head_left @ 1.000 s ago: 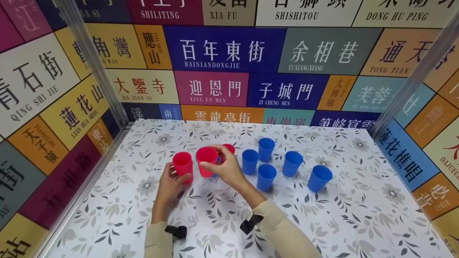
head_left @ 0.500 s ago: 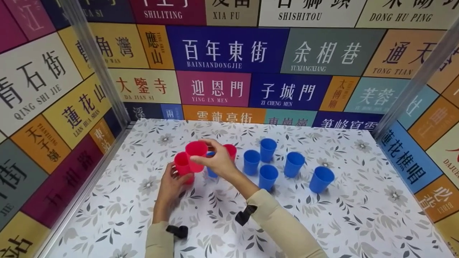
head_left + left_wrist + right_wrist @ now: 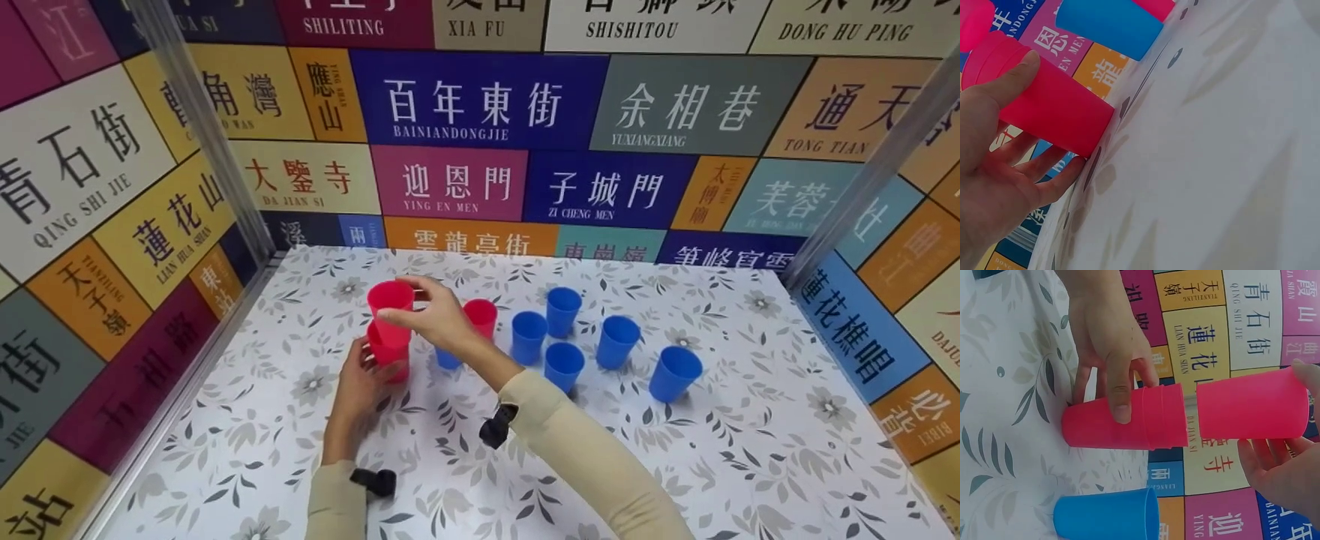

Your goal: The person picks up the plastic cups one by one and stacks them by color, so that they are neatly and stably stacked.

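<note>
A stack of nested red cups [image 3: 390,358] stands upright on the table, several rims showing at its top in the right wrist view. My left hand [image 3: 358,382] grips this stack low, the thumb [image 3: 1019,76] on one side and the fingers round the other. Directly above the stack, my right hand [image 3: 442,319] holds another red cup [image 3: 1249,405] mouth up between thumb and fingers. In the right wrist view a small gap separates that cup's base from the top rim of the stack.
Right of the stack stands a blue cup [image 3: 448,360], partly hidden by my right hand, with a red cup [image 3: 482,315] behind it. Several blue cups [image 3: 619,341] stand farther right on the floral table [image 3: 750,450]. Printed panels [image 3: 480,97] rise behind the table.
My right hand has carried the red cup leftward from over the blue cup to above the red stack. That blue cup shows more now. My left hand stays on the stack.
</note>
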A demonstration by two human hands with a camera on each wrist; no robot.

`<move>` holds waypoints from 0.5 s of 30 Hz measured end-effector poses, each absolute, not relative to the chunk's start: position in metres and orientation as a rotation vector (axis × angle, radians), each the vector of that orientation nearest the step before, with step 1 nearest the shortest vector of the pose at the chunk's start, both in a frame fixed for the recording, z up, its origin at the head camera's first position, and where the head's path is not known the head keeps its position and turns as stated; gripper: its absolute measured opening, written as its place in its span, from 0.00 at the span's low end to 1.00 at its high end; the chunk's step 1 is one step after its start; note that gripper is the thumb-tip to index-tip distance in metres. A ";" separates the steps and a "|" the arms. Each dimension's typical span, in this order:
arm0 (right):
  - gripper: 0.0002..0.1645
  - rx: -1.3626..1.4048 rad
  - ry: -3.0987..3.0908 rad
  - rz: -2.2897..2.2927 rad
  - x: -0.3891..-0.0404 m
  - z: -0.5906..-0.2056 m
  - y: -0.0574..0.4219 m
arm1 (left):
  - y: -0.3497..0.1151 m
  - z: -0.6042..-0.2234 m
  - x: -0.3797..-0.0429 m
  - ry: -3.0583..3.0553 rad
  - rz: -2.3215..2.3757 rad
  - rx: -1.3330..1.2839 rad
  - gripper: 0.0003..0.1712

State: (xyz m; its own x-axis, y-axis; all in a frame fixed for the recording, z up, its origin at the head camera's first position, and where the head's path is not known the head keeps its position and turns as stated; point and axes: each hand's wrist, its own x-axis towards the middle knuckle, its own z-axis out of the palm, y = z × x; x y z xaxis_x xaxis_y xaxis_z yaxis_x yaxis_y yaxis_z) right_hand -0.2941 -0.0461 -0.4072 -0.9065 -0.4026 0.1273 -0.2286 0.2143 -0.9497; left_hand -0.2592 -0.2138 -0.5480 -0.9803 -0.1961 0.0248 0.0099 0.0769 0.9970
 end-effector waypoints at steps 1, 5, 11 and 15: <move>0.41 -0.601 2.334 -1.770 -0.295 -0.408 -0.048 | -0.214 -0.548 -0.258 -2.196 -2.024 0.193 0.39; 0.43 -0.573 2.345 -1.772 -0.297 -0.409 -0.053 | -0.215 -0.549 -0.257 -2.225 -1.996 0.201 0.40; 0.43 -0.551 2.390 -1.781 -0.302 -0.411 -0.058 | -0.216 -0.547 -0.259 -2.213 -2.033 0.209 0.41; 0.44 -0.523 2.415 -1.759 -0.303 -0.414 -0.062 | -0.216 -0.547 -0.259 -2.217 -2.044 0.223 0.41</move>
